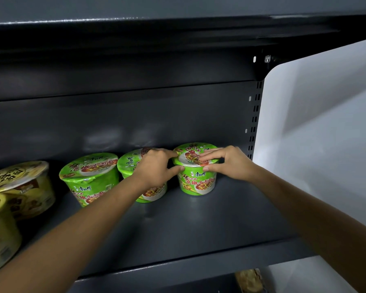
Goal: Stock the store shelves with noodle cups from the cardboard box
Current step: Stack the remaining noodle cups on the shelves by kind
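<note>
Three green noodle cups in a row along the back of the dark metal shelf, from the head view, plus two yellow cups at the far left of the frame.

Holding the rightmost green cup, just right of centre, with both hands. Left hand pinching the rim from the left, thumb under the lip and forefinger on the lid edge. Right hand curled over the lid from the right, fingertips on the foil, thumb against the wall below the rim.

Upright, long axis vertical, base apparently flat on the shelf, printed face toward the camera. Just beside the middle green cup, which is half hidden behind the left wrist; touching or not, cannot tell. Farther left, the third green cup, leaning slightly.

To the right, bare shelf up to the slotted upright and a white side panel.

Equally near to both hands, one on each side. Probably a last nudge or twist to square it with the row, then release.

No cardboard box in frame. At the lower right, below the shelf edge, something tan, too blurred to name.
</note>
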`<state>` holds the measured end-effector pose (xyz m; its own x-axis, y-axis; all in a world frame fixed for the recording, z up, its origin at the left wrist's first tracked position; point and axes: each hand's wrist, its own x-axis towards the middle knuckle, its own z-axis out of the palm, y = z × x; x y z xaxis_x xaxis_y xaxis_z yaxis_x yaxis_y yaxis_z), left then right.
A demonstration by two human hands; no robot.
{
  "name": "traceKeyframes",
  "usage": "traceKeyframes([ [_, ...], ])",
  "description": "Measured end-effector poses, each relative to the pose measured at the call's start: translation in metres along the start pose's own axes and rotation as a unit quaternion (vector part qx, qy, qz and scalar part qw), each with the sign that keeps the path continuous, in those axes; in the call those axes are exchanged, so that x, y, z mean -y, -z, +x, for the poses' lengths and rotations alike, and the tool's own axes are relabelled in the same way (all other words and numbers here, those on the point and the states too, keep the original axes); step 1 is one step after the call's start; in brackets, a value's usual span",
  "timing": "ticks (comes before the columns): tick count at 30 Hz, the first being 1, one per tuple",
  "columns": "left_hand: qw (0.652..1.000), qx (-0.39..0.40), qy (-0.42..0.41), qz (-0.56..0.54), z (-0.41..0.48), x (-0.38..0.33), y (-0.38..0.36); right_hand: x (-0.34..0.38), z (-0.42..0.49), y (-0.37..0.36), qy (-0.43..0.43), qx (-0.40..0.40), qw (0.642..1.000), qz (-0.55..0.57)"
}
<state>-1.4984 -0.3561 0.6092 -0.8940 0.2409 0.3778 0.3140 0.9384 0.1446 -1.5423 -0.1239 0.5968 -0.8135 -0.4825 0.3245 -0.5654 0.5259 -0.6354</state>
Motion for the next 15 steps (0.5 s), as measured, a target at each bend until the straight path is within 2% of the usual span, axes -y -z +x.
traceKeyframes([
  [15, 0.999, -0.028, -0.013, -0.038, -0.0013, 0.005, -0.0048, -0.0031, 0.0041, 0.0008, 0.0, 0.021, 0.998, 0.06],
])
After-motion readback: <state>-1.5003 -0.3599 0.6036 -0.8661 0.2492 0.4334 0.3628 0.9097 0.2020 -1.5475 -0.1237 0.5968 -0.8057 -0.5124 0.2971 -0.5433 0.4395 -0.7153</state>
